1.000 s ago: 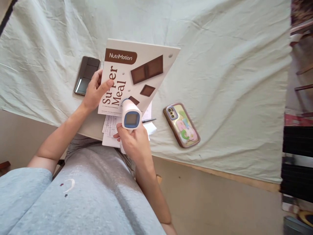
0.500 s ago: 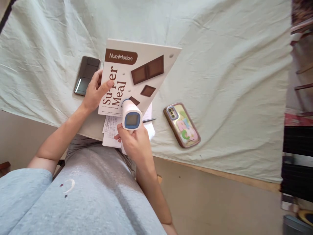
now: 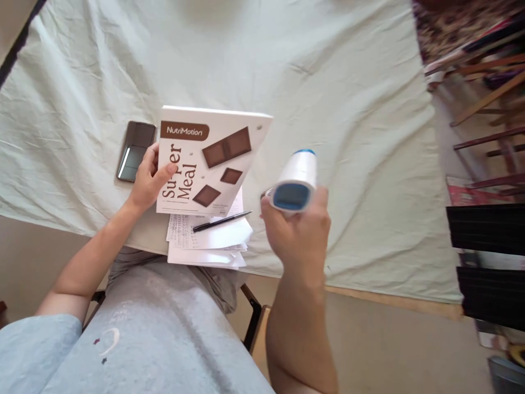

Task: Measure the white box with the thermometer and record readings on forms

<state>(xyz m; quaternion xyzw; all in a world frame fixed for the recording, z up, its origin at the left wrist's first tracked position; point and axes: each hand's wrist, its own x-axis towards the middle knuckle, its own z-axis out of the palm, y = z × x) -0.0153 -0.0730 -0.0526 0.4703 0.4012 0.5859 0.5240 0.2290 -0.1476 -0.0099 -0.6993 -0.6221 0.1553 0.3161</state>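
- Right hand [image 3: 299, 238]: grasping the white-and-blue device [image 3: 298, 168], fist closed about its lower part; slightly blurred, most fingers hidden.
- Device: dark screen with a blue surround facing the wearer, blue far end pointing away; in view it lies right of the box, well apart from it.
- Left hand [image 3: 146, 180]: grasping the NutriMotion box [image 3: 215, 178] at its left edge, thumb flat on the front, other fingers going behind.
- Box: tilted, printed face toward the wearer; lettering "Su-per Meal" partly covered by the thumb, brown chocolate pieces pictured alongside.
- Papers [image 3: 205, 256]: loose stack at the near table edge, upper part hidden by the box; handwriting at left. Contact with box: cannot tell.
- Black pen [image 3: 221, 221]: lying slantwise across the papers, just below the box's lower edge.
- Dark phone [image 3: 135, 153]: flat, just beside the left hand, on its far side.
- Pale cloth [image 3: 369, 164]: wrinkled, spread beneath phone and papers.
- Dark slatted object [image 3: 471, 230]: beyond the cloth's right edge.
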